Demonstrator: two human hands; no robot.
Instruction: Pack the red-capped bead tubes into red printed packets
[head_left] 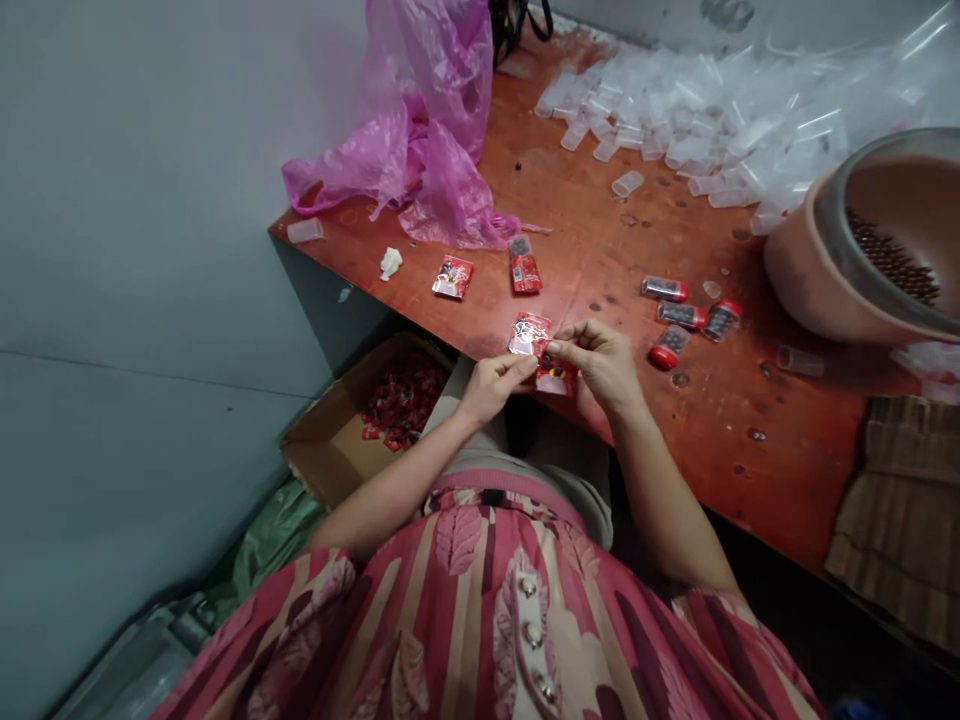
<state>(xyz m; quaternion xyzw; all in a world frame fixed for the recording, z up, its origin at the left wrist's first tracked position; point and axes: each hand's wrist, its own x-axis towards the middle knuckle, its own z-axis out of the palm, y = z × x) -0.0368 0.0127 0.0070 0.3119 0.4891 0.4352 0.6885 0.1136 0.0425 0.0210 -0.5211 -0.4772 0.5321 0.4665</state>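
Note:
At the table's front edge, a small red printed packet [556, 379] is pinched between my two hands. My left hand [491, 388] has thumb and finger closed at its left side. The fingers of my right hand [604, 365] close on its upper right part. Just beyond my fingertips is another red packet [529, 333]; whether it touches them I cannot tell. Farther off lie a flat red packet [452, 277] and a clear tube of dark beads [520, 245] against a red packet [526, 274]. Several bead-filled tubes with red caps [682, 316] lie right of my right hand.
A heap of clear plastic tubes [697, 120] covers the back right. At right stands a bucket [806, 255] with dark beads [889, 255]. A pink plastic bag [442, 150] lies at back left. Below the table edge, a cardboard box [319, 445] holds red packets [405, 400].

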